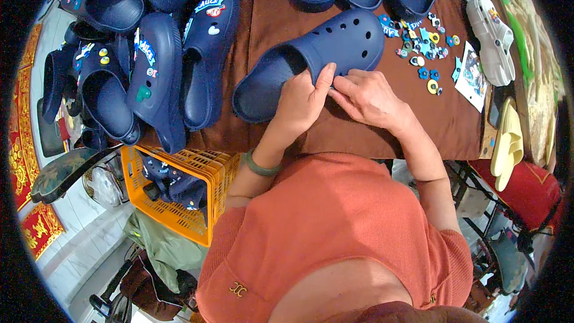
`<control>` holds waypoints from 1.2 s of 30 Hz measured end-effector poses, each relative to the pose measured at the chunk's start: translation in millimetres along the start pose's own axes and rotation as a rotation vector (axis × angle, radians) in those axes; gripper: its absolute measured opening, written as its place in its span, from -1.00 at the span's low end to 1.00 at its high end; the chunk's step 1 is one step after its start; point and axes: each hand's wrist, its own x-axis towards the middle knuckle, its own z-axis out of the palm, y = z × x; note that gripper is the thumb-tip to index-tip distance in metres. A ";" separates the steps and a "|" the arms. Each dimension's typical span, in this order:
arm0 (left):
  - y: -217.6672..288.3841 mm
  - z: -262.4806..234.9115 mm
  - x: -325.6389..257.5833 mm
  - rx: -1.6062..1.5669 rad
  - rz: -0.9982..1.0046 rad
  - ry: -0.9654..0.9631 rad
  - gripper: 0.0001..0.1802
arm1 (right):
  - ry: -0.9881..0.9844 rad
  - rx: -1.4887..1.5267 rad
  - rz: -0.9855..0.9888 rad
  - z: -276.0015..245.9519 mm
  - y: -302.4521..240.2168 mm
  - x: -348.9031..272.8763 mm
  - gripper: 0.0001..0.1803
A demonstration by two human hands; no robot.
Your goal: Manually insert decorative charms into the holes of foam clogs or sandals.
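Bare brown cloth point(263, 30) lies open between the piled clogs point(155, 66) and the scattered charms point(421, 45).

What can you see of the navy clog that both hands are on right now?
The navy clog is a one-piece foam-like shoe with round holes across its toe, bare of charms. It lies on the brown table cover, toe toward the upper right, opening toward the lower left. The left hand grips its near side by the opening, and the right hand presses fingertips beside it. Loose charms lie just right of the toe.
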 end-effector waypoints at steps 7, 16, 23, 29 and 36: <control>-6.8 3.9 0.0 0.049 0.068 0.049 -0.52 | 0.015 0.087 0.020 1.4 -2.1 -1.2 -0.81; -0.3 3.2 0.3 0.122 0.053 0.035 -0.49 | 0.086 0.092 0.105 10.9 -8.9 -3.5 -0.77; 0.4 3.2 -0.3 0.165 0.051 0.046 -0.50 | 0.113 0.376 0.310 15.6 -12.2 -4.9 -0.74; 0.1 1.8 -0.1 0.185 0.066 0.051 -0.52 | 0.011 1.085 0.677 22.4 -10.0 -4.9 -0.67; 1.1 -5.5 -1.5 0.123 0.122 0.006 -0.55 | -0.002 1.640 0.848 14.0 -11.1 0.4 -0.73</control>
